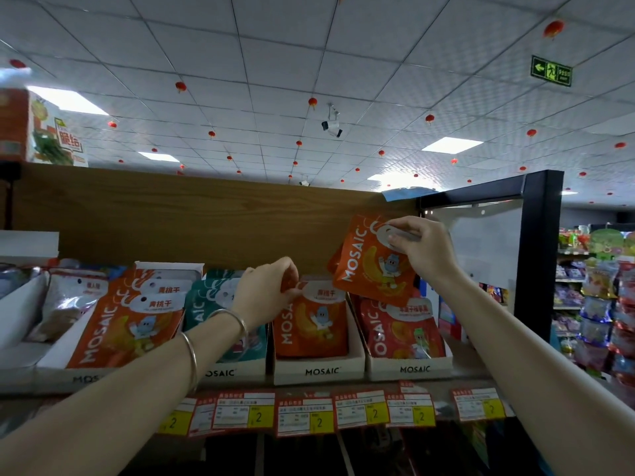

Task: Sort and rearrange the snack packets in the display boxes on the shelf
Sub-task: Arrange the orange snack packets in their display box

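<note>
My right hand (pixel 424 247) has an orange packet (pixel 372 262) lifted clear of the shelf, my fingers pinched together on its top edge, so it hangs tilted above the gap between two of the white display boxes. My left hand (pixel 266 290) is down at the middle box (pixel 319 367), fingers closed on the top of the front orange packet in it (pixel 314 324), as if holding that row upright to make room. From how things lie, I judge I am mid-sort: the lifted packet matches the orange ones in the middle box, and it hovers over the box of red packets (pixel 400 326), so it probably belongs one box to the left. The teal packets (pixel 206 304) stand in their own box behind my left wrist. Further left, a stack of orange packets (pixel 127 321) leans forward out of its box (pixel 55 359), which looks untidy and likely still needs straightening. What sits in the far-left boxes is too blurred to tell.
</note>
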{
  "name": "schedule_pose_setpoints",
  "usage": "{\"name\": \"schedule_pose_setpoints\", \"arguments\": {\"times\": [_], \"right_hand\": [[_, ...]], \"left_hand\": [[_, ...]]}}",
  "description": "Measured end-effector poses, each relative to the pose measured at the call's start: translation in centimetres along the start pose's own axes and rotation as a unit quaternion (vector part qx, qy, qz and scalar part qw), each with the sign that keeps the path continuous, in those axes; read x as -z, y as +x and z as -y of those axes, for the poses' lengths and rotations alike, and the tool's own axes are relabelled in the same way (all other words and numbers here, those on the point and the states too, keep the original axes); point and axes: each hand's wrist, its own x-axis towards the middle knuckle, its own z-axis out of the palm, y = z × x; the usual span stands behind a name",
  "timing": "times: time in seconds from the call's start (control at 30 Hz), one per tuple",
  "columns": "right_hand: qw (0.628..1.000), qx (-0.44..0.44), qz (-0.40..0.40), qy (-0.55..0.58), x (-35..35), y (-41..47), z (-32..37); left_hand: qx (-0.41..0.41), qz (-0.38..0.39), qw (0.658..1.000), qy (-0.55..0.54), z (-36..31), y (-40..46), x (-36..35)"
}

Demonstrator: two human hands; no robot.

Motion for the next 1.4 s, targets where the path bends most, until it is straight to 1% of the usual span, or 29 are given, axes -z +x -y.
{"name": "schedule_pose_setpoints", "arguments": {"times": [0.07,0.17,0.3,0.33,0.4,0.47,0.53,0.6,0.63,0.67,0.73,0.83,0.87,1.0,1.17,1.23,1.27,1.4], "right_hand": [[1.0,0.001,0.003,0.013,-0.1,0.0,0.1],[0.999,0.007,0.021,0.028,-0.6,0.0,0.4],[0.997,0.015,0.047,0.051,-1.6,0.2,1.0],[0.997,0.016,0.053,0.061,-1.9,0.2,1.3],[0.995,0.018,0.073,0.072,-2.5,0.3,1.9],[0.991,0.019,0.111,0.068,-3.4,0.1,2.5],[0.986,0.02,0.159,0.05,-4.4,-0.3,2.9],[0.978,0.019,0.206,0.026,-5.4,-0.9,3.0],[0.974,0.017,0.227,0.016,-5.9,-1.2,2.9],[0.97,0.015,0.243,0.007,-6.3,-1.4,2.8],[0.969,0.006,0.246,-0.008,-6.8,-1.7,2.3],[0.971,-0.015,0.238,-0.008,-6.9,-1.9,1.7],[0.971,-0.019,0.238,-0.005,-6.9,-2.0,1.6],[0.975,-0.006,0.22,-0.011,-6.5,-2.0,1.5],[0.978,0.01,0.208,0.0,-6.5,-2.1,1.8],[0.979,0.01,0.204,0.009,-6.6,-2.3,1.9],[0.978,0.008,0.207,0.009,-6.7,-2.5,2.0],[0.97,0.01,0.239,-0.035,-7.5,-3.5,1.6]], "left_hand": [[-0.001,-0.014,1.0,0.019,0.4,0.1,-0.1],[0.017,-0.014,1.0,0.017,0.9,0.3,0.1],[0.049,-0.02,0.998,-0.023,1.6,0.7,0.3],[0.059,-0.024,0.997,-0.051,1.8,0.8,0.5],[0.071,-0.029,0.987,-0.141,2.0,0.9,1.0],[0.078,-0.031,0.966,-0.243,1.8,0.7,1.6],[0.075,-0.026,0.934,-0.348,1.4,0.3,2.3],[0.064,0.018,0.902,-0.426,0.8,-0.5,3.0],[0.058,0.046,0.896,-0.438,0.6,-0.8,3.2],[0.054,0.068,0.896,-0.436,0.6,-1.1,3.2],[0.052,0.087,0.907,-0.409,0.5,-1.4,3.0],[0.018,0.07,0.94,-0.333,0.6,-1.6,2.3],[0.009,0.061,0.946,-0.319,0.6,-1.7,2.0],[0.0,0.04,0.946,-0.322,0.6,-1.4,2.1],[-0.031,0.053,0.951,-0.302,0.3,-1.2,2.0],[-0.029,0.055,0.954,-0.293,0.2,-1.5,1.9],[-0.027,0.052,0.96,-0.273,0.3,-1.7,1.9],[-0.044,0.041,0.99,-0.127,1.4,-1.9,1.4]]}}
